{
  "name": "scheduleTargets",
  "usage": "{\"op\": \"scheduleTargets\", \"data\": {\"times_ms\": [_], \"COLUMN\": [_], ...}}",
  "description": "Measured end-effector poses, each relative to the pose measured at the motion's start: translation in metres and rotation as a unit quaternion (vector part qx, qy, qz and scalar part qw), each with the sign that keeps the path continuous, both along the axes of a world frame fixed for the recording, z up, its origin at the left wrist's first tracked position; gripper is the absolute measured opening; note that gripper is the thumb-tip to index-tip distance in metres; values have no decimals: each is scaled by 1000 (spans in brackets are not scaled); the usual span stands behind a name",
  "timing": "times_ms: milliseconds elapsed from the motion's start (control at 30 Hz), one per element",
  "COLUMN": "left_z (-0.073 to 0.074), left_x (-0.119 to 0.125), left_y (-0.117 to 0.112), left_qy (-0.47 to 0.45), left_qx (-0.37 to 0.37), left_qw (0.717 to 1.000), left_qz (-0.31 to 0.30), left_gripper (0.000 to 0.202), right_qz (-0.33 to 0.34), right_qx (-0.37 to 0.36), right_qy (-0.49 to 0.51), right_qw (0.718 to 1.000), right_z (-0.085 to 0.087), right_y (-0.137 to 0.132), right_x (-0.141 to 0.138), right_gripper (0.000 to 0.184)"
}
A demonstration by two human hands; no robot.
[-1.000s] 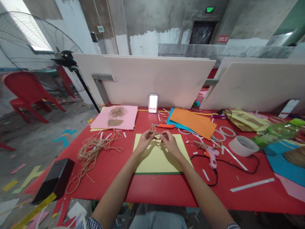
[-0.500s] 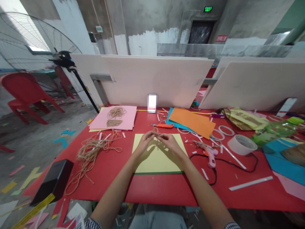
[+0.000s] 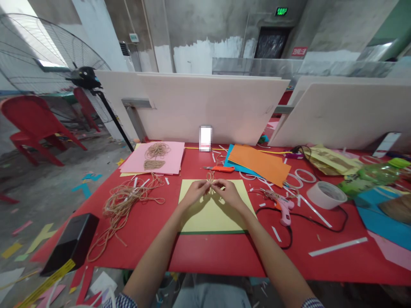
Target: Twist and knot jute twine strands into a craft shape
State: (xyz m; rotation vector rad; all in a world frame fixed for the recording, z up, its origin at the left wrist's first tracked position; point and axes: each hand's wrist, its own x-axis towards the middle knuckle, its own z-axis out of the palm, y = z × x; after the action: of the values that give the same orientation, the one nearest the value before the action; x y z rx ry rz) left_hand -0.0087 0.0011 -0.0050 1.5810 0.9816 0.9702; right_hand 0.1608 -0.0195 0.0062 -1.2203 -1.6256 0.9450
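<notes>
My left hand (image 3: 197, 191) and my right hand (image 3: 226, 191) meet over a pale yellow sheet of paper (image 3: 212, 220). Both pinch a small piece of brown twine (image 3: 210, 176) between thumb and fingers. A loop of it stands up beyond the fingertips; the part between the fingers is mostly hidden. Just behind the hands lies an orange utility knife (image 3: 223, 169). To the left, a loose tangle of twine (image 3: 120, 209) rests on the red table, and coiled twine (image 3: 157, 149) sits on pink paper (image 3: 133, 160).
On the right are a pink glue gun (image 3: 285, 209) with a black cord, a roll of white tape (image 3: 326, 194), orange paper (image 3: 260, 162) and a green bottle (image 3: 374, 175). A black box (image 3: 70, 244) stands at the left edge. White boards (image 3: 208, 102) rise behind a phone (image 3: 205, 137).
My fingertips have drawn down slightly toward me and closer together. The twine loop now shows more clearly above them.
</notes>
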Motion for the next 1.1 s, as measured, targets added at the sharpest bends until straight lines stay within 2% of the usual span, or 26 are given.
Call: {"op": "scheduleTargets", "data": {"times_ms": [167, 267, 367, 467, 533, 700, 767, 833, 900, 1000, 1100], "left_z": [3, 1, -3, -6, -7, -8, -10, -13, -16, -20, -21], "left_x": [1, 2, 4, 7, 10, 17, 19, 20, 20, 22, 24], "left_y": [-1, 0, 0, -1, -2, -4, -4, -2, -1, 0, -3], "left_qy": [64, 60, 64, 63, 38, -83, -121, -137, -122, -69, -18], "left_qx": [32, 37, 32, 19, 2, -40, -51, -53, -41, -15, 1], "left_qw": [997, 997, 997, 995, 995, 986, 982, 978, 979, 985, 990], "left_qz": [-10, -6, 27, 69, 91, 136, 138, 146, 158, 155, 139], "left_gripper": [47, 41, 39, 37, 37, 40, 40, 41, 44, 44, 39], "right_qz": [11, -25, -64, -77, -88, -97, -88, -78, -93, -137, -129], "right_qx": [12, 30, 45, 60, 98, 207, 221, 226, 209, 115, 28], "right_qy": [-76, -140, -181, -199, -238, -364, -374, -346, -276, -117, -20], "right_qw": [997, 989, 980, 975, 962, 903, 896, 907, 933, 977, 991], "right_z": [4, 9, 12, 13, 11, 0, -3, -5, -6, -8, -8], "right_y": [-2, -2, -5, -10, -14, -20, -21, -22, -22, -19, -14], "right_x": [2, 4, 3, -4, -9, -21, -24, -26, -28, -29, -25], "right_gripper": [18, 19, 19, 20, 21, 21, 22, 20, 18, 21, 22]}}
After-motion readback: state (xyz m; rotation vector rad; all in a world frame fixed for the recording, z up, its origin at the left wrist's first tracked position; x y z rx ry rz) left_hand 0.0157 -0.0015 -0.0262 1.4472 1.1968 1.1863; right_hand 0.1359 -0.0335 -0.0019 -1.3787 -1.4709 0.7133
